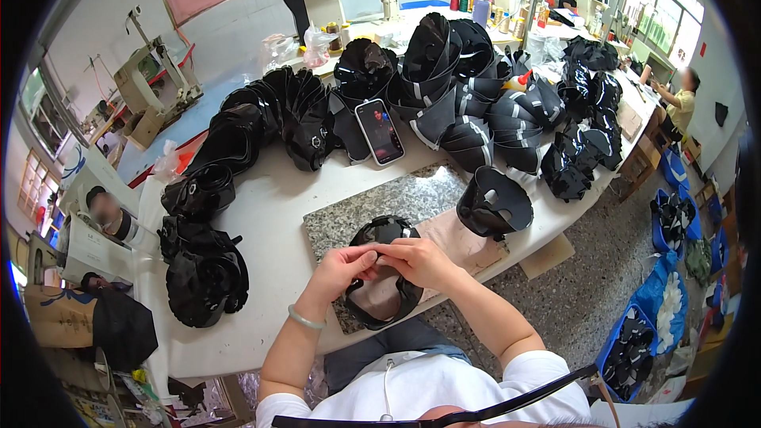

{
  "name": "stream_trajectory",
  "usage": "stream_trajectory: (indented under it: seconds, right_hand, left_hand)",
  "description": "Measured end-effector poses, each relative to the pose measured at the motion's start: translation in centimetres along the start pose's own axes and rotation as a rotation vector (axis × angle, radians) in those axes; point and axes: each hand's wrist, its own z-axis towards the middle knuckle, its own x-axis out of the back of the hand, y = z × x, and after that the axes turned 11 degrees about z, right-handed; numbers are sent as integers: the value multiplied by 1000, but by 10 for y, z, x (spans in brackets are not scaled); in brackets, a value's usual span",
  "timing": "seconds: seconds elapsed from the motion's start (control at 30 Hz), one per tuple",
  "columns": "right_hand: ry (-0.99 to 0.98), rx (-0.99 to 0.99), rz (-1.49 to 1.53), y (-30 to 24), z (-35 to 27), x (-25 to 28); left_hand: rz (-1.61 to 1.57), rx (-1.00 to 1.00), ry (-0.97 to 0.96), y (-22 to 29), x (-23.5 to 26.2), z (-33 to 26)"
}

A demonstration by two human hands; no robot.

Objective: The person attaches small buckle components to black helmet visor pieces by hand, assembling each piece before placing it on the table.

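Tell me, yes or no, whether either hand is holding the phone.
No: the left hand and right hand meet over a black piece, while the phone sits apart from them, beyond the slab.

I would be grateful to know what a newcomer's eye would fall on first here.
Probably the dark heaps of black pieces, lining the far and left sides of the white table. The phone, its screen lit, stands out at their front edge. Nearer the person, the left hand and right hand meet, fingers pinched, at a curved black piece over a speckled slab.
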Motion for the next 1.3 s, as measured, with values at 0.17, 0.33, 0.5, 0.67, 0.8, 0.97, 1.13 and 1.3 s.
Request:
stream_trajectory:
  seconds: [0.17, 0.33, 0.5, 0.67, 0.8, 0.97, 1.13, 1.3]
  right_hand:
    - [176, -27, 6, 5, -10, -4]
    - [154, -29, 54, 7, -12, -5]
    - [149, -35, 93, 11, -13, -9]
    - [123, -53, 92, 9, -14, -10]
    - [101, -61, 109, 9, -16, -12]
    - [93, -71, 121, 11, -19, -12]
    - [108, -82, 115, 12, -23, -12]
    - [79, -70, 134, 11, -18, -16]
  left_hand:
    - [480, -387, 206, 28, -19, -70]
    - [675, 13, -641, -3, -43, -106]
    - [322, 361, -604, -55, -44, -123]
    - [99, 507, -555, -46, -65, -122]
    - [-204, 517, -579, -69, -70, -117]
    - [79, 379, -571, -49, -64, -107]
    - [-160, -372, -577, -6, -29, -107]
    - [-276, -1133, -851, 63, -35, -133]
